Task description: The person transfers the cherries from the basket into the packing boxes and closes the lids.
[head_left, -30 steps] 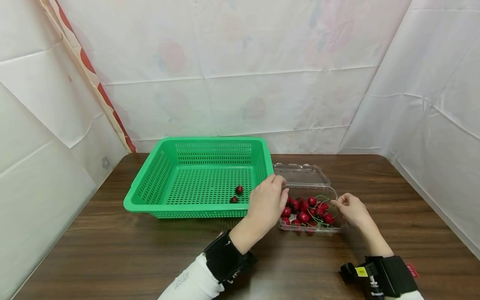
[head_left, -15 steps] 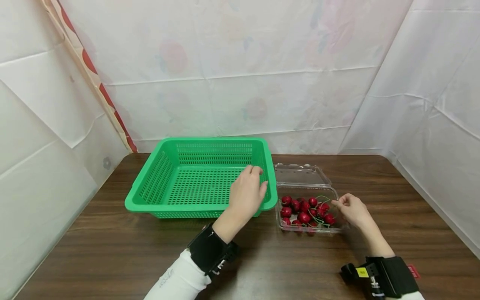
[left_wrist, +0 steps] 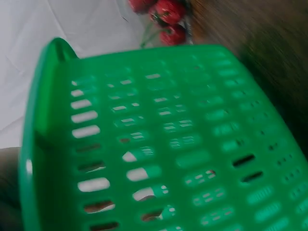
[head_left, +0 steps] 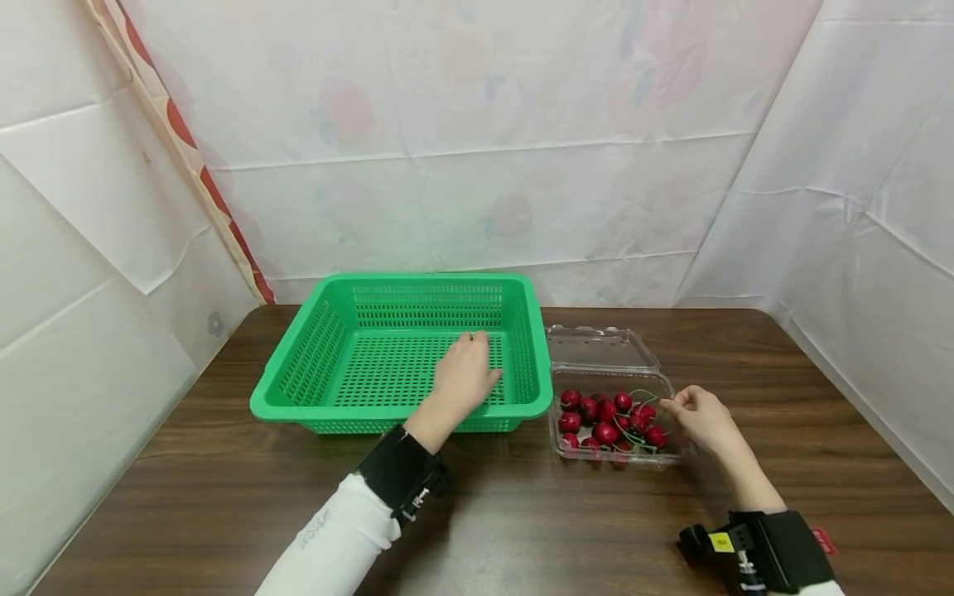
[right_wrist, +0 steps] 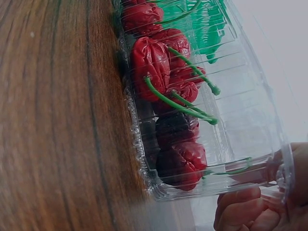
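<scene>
Inside the right half of a green plastic basket (head_left: 294, 352), my left hand (head_left: 462, 374) reaches down, its fingertips hidden from the head camera; I cannot tell whether they hold anything. Seen from the left wrist, the slotted basket wall (left_wrist: 159, 130) covers most of that hand. My right hand (head_left: 704, 418) pinches the right rim of a clear plastic box (head_left: 557, 447). In the right wrist view its curled fingers (right_wrist: 240, 209) sit outside the box's corner. Several dark red cherries (head_left: 605, 433), some with green stems, lie in the box.
Behind the box its hinged clear lid (head_left: 599, 348) lies open. Basket and box stand side by side on a brown wooden table (head_left: 566, 538). White sheeting (head_left: 447, 207) hangs behind the table and along both sides.
From beside the box's left edge, my left hand has moved left into the basket. Two cherries seen there earlier are now hidden behind it. My right hand keeps its place at the rim.
</scene>
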Motion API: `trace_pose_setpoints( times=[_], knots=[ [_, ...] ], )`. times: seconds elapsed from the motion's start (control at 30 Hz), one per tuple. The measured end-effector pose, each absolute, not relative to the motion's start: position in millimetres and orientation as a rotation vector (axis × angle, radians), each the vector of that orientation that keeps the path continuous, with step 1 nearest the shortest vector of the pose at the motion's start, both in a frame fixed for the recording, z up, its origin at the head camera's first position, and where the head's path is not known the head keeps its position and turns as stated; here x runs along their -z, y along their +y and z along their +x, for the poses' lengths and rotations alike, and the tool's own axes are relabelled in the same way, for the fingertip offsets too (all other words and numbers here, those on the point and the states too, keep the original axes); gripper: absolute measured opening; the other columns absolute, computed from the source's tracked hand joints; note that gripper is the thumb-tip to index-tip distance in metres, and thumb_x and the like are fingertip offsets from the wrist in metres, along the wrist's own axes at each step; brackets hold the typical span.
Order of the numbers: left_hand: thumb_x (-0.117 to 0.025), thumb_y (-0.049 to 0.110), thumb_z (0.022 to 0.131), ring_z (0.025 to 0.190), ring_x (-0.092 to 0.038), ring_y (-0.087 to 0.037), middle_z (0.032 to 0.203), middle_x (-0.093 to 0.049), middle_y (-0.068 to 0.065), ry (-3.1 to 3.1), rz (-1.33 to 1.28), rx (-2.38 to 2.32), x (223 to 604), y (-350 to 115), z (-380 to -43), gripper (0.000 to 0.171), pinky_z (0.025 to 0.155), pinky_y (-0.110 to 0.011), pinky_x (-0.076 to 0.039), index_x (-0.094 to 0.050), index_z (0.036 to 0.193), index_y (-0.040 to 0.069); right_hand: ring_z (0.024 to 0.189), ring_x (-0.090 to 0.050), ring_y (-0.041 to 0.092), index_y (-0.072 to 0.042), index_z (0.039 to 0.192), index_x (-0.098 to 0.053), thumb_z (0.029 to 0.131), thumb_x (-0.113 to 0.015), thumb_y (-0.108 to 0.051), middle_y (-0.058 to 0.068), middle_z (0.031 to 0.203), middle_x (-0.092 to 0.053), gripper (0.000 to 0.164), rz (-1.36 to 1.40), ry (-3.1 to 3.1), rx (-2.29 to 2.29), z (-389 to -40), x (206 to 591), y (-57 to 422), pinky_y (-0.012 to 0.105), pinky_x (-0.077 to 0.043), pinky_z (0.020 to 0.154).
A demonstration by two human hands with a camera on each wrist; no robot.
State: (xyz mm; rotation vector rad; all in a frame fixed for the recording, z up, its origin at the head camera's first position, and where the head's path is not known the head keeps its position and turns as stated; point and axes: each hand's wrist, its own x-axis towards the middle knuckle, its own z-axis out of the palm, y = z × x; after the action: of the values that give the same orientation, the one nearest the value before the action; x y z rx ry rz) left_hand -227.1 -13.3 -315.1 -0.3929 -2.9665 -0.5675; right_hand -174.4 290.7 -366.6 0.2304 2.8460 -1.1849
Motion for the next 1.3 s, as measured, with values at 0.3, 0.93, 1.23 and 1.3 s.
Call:
trace_pose_setpoints(
  times=[0.3,0.93,1.23,1.3],
  knots=[
    [-0.068,0.021,0.079,0.095,-0.053,-0.030,0.115,-0.049,-0.020,-3.117,-0.388,0.453,322,-19,-237,0.056,0.068,-0.040,-0.048,-0.045,0.125,-0.001,0.040,-0.041,0.012,0.001,0.082,-0.042,0.092,-0.047,-0.024,-0.001,0.049,-0.039,0.027,0.225,2.848,1.186,-174,367,291,0.028,-0.035,0.039],
    [-0.065,0.011,0.080,0.110,-0.046,-0.031,0.123,-0.048,-0.019,-3.382,-0.574,0.373,332,-21,-251,0.056,0.079,-0.037,-0.043,-0.042,0.130,0.003,0.040,-0.042,0.012,0.002,0.083,-0.041,0.093,-0.047,-0.024,-0.001,0.050,-0.039,0.028,0.236,2.836,1.202,-175,367,291,0.029,-0.038,0.040],
    [-0.051,-0.001,0.085,0.102,-0.047,-0.023,0.129,-0.044,-0.016,-3.486,-0.629,0.394,333,-20,-254,0.050,0.072,-0.031,-0.040,-0.039,0.133,0.004,0.041,-0.041,0.012,0.001,0.082,-0.042,0.093,-0.046,-0.024,-0.001,0.049,-0.039,0.028,0.221,2.848,1.178,-174,366,291,0.028,-0.035,0.040],
    [-0.048,-0.002,0.086,0.094,-0.046,-0.022,0.128,-0.044,-0.016,-3.498,-0.635,0.397,333,-21,-254,0.048,0.066,-0.030,-0.037,-0.040,0.133,0.004,0.041,-0.040,0.012,0.001,0.082,-0.042,0.093,-0.046,-0.024,-0.001,0.049,-0.039,0.028,0.219,2.851,1.173,-174,366,291,0.028,-0.034,0.040]
  ],
)
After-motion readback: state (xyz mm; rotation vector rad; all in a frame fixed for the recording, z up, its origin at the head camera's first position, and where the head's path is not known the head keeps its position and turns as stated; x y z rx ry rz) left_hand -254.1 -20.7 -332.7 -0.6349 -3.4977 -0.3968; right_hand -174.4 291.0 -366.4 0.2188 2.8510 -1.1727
